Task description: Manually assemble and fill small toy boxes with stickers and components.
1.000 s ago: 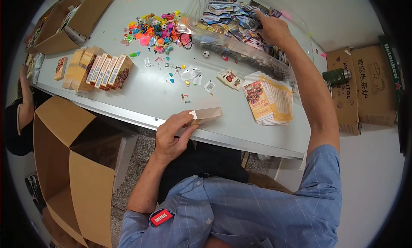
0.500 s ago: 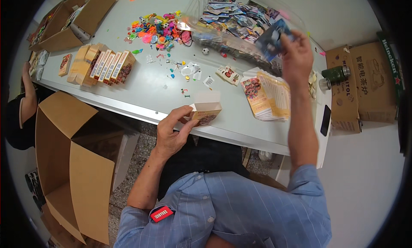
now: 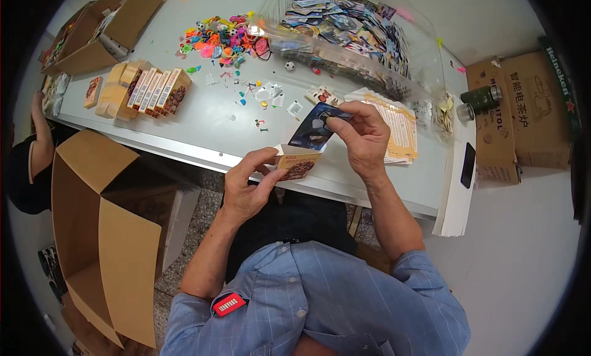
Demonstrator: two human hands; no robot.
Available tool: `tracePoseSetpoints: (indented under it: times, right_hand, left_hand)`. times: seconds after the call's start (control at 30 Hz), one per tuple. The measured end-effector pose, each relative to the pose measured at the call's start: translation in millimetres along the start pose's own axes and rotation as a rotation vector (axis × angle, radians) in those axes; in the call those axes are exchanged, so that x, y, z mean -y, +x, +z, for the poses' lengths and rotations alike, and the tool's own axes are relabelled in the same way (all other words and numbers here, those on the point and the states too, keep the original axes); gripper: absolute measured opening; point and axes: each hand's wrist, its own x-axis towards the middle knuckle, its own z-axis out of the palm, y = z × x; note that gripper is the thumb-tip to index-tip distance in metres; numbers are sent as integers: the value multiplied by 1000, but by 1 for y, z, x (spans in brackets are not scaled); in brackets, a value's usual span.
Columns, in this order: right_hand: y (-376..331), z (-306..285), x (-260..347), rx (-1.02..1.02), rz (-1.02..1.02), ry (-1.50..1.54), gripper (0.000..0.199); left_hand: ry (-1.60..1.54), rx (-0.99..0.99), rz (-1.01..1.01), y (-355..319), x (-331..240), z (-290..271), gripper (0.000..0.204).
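Near the table's front edge, my left hand (image 3: 249, 185) grips a small printed carton (image 3: 297, 165) with its top open. Pinched in my right hand (image 3: 364, 137) is a dark blue picture card (image 3: 312, 128), tilted over the carton's opening; its lower edge meets the carton, though how far inside it reaches I cannot tell. Beyond my right hand lies a fanned stack of flat yellow cartons (image 3: 397, 128), partly covered by the hand. A clear plastic bin (image 3: 425, 79) full of picture cards (image 3: 351, 29) stands behind it.
Colourful small toys (image 3: 225, 42) are heaped at the back, with bits scattered nearer. Filled cartons (image 3: 166, 92) stand in a row on the left. A large open cardboard box (image 3: 132, 263) is beside the table. A phone (image 3: 468, 165) and green flask (image 3: 480, 98) lie right. Another person's arm (image 3: 42, 131) shows far left.
My right hand has come down and left from the plastic bin, bringing the card to the carton's opening. My left hand still holds the carton in nearly the same place.
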Motion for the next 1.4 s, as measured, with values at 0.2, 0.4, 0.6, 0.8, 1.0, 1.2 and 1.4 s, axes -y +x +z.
tracePoseSetpoints:
  times: [0.2,0.4,0.6,0.8,1.0,1.2,1.4]
  right_hand:
    - [2,-4,4,275,-163,-536,21]
    - [-13,2,16,352,-337,-734,18]
    - [3,-14,-3,11,1,-780,17]
    - [28,-18,-35,147,-78,-1193,30]
    - [36,-22,-62,199,-207,-1379,26]
    - [35,-33,-65,126,-227,-1260,11]
    - [35,-35,-48,77,83,-894,11]
  left_hand:
    - [15,7,17,2,1,1,40]
    - [82,18,55,0,9,-5,41]
    - [10,-53,-115,-11,15,-22,43]
    - [-3,-95,-113,-12,19,-25,45]
    - [-20,-98,-128,-13,19,-26,46]
    - [-61,-90,-154,-11,21,-23,46]
    - [-65,-71,-166,-5,21,-19,45]
